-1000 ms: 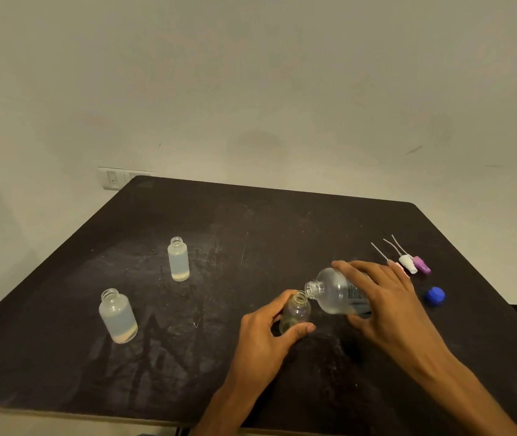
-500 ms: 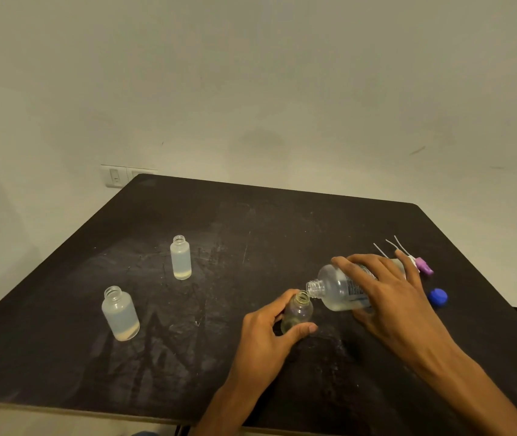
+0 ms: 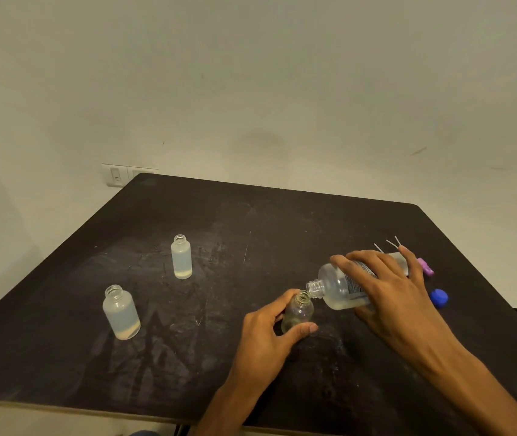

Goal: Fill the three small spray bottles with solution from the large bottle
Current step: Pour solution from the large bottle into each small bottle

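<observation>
My right hand (image 3: 389, 291) grips the large clear bottle (image 3: 336, 287), tipped almost flat with its open neck just over the mouth of a small clear bottle (image 3: 298, 313). My left hand (image 3: 269, 335) holds that small bottle upright on the dark table (image 3: 251, 231), thumb in front and fingers behind. Two more small frosted bottles stand open to the left: one at mid-left (image 3: 181, 257) and a wider one nearer the front (image 3: 121, 312). Each has a little pale liquid at the bottom.
A blue cap (image 3: 439, 298) lies right of my right hand. Spray tops with thin white tubes, one purple (image 3: 424, 266), lie behind that hand, partly hidden. A wall socket (image 3: 115, 175) sits beyond the table's far left corner.
My right hand has tilted the large bottle a bit further, with its base raised and its neck closer over the small bottle. My left hand has stayed in place.
</observation>
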